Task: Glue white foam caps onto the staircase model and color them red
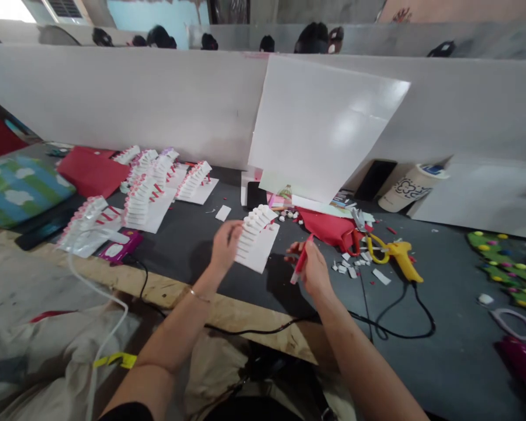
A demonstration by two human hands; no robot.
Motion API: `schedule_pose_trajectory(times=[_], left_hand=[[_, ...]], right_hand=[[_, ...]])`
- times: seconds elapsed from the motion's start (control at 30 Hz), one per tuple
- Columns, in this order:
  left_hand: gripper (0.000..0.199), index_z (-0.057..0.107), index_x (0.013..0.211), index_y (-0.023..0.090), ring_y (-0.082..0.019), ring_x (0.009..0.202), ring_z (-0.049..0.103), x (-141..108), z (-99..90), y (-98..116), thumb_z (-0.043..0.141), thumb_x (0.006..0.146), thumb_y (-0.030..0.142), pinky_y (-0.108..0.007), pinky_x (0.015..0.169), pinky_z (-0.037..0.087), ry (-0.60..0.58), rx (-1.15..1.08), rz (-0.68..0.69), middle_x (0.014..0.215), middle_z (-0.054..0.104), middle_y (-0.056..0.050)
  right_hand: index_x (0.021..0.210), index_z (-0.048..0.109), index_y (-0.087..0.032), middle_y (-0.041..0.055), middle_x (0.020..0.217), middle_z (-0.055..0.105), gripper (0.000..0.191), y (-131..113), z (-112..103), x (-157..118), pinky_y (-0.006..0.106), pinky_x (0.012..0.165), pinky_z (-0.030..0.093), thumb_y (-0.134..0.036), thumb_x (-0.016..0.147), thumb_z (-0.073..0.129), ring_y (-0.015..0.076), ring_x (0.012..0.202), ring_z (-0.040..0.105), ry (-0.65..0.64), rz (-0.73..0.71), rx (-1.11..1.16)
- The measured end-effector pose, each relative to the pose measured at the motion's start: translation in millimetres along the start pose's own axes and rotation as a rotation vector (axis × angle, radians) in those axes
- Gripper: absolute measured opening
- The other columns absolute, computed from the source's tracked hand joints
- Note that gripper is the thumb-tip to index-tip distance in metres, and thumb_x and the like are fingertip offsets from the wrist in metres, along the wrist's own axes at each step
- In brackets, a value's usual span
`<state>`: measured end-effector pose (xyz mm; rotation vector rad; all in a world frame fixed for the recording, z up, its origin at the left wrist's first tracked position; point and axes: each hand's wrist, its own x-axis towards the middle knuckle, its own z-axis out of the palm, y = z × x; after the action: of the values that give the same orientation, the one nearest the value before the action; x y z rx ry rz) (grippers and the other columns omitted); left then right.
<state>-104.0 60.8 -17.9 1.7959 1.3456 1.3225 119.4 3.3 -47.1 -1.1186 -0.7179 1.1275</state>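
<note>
My left hand (226, 244) has its fingers closed at the left edge of a white paper craft (263, 248), a flat card with a curved row of folded white strips. Between the fingers of my right hand (318, 270) is a red marker (298, 266), tilted with its lower end pointing down toward the table. The marker is to the right of the craft and apart from it. Small white pieces (289, 214) lie just behind the craft. To the left stand several similar paper crafts (140, 202) with pink and red details.
Right of my hands lie red paper (326, 228), paper scraps (353, 272), yellow-handled scissors (377, 250) and a yellow glue gun (404, 262) with a black cord. A white cup (405, 190) and a leaning white sheet (319, 128) stand behind. A purple device (120, 247) sits left.
</note>
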Motion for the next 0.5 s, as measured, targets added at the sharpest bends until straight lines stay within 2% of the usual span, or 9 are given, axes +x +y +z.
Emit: schedule_pose_trajectory(times=[0.03,0.07,0.13,0.2,0.3,0.37,0.43,0.5], left_hand=[[0.040,0.072,0.101,0.018,-0.025,0.104,0.067,9.4,-7.2,-8.2,0.041,0.101,0.044,-0.040,0.099,0.049,0.079,0.083,-0.060,0.106,0.074,-0.013],[0.039,0.072,0.093,0.018,-0.028,0.108,0.065,17.4,-12.6,-16.3,0.042,0.100,0.042,-0.043,0.104,0.046,0.072,0.175,-0.120,0.104,0.074,-0.014],[0.035,0.069,0.077,0.018,-0.032,0.111,0.064,27.9,-16.7,-29.4,0.049,0.096,0.040,-0.047,0.108,0.042,-0.026,0.262,-0.252,0.097,0.074,-0.016],[0.032,0.065,0.068,0.019,-0.033,0.110,0.064,30.8,-13.4,-36.1,0.056,0.092,0.038,-0.046,0.106,0.042,-0.077,0.259,-0.300,0.092,0.074,-0.015],[0.033,0.061,0.062,0.021,-0.031,0.101,0.068,27.7,-6.2,-35.7,0.057,0.090,0.036,-0.041,0.097,0.046,-0.134,0.195,-0.320,0.082,0.072,-0.013],[0.035,0.062,0.066,0.021,-0.029,0.094,0.069,24.5,-6.0,-32.0,0.052,0.094,0.038,-0.038,0.089,0.049,-0.174,0.144,-0.335,0.079,0.072,-0.011],[0.035,0.065,0.076,0.019,-0.026,0.087,0.069,21.7,-8.7,-27.6,0.046,0.096,0.040,-0.035,0.080,0.050,-0.186,-0.005,-0.417,0.082,0.073,-0.010],[0.028,0.064,0.083,0.019,-0.022,0.079,0.067,19.2,-11.6,-23.1,0.048,0.096,0.039,-0.032,0.073,0.050,-0.183,-0.256,-0.572,0.082,0.073,-0.007]], right_hand=[[0.074,0.052,-0.024,0.0055,0.088,0.071,0.056,6.0,0.4,2.8,0.033,0.059,0.058,-0.078,0.078,0.068,0.0221,0.080,0.069,-0.028,0.054,-0.009],[0.073,0.051,-0.024,0.0076,0.093,0.073,0.057,12.2,1.8,4.8,0.034,0.058,0.059,-0.078,0.077,0.069,0.0243,0.084,0.070,-0.059,0.098,-0.026],[0.070,0.051,-0.024,0.0109,0.105,0.075,0.059,23.5,7.3,7.4,0.036,0.059,0.062,-0.079,0.076,0.071,0.0274,0.095,0.072,-0.104,0.140,-0.043],[0.069,0.051,-0.023,0.0124,0.112,0.076,0.060,31.3,14.0,9.5,0.037,0.064,0.064,-0.080,0.075,0.071,0.0289,0.102,0.072,-0.117,0.145,-0.041],[0.067,0.051,-0.023,0.0135,0.112,0.077,0.062,35.5,20.0,13.2,0.040,0.070,0.066,-0.083,0.073,0.070,0.0294,0.103,0.073,-0.105,0.143,-0.033],[0.067,0.052,-0.023,0.0136,0.111,0.078,0.063,35.1,19.8,15.2,0.041,0.071,0.066,-0.083,0.072,0.071,0.0296,0.101,0.075,-0.085,0.143,-0.030],[0.067,0.052,-0.023,0.0133,0.109,0.079,0.063,34.2,17.5,15.8,0.041,0.071,0.066,-0.083,0.071,0.072,0.0297,0.099,0.075,-0.065,0.140,-0.029],[0.067,0.052,-0.023,0.0130,0.107,0.079,0.064,33.8,15.1,14.8,0.041,0.070,0.065,-0.085,0.070,0.071,0.0296,0.096,0.076,-0.053,0.134,-0.029]])
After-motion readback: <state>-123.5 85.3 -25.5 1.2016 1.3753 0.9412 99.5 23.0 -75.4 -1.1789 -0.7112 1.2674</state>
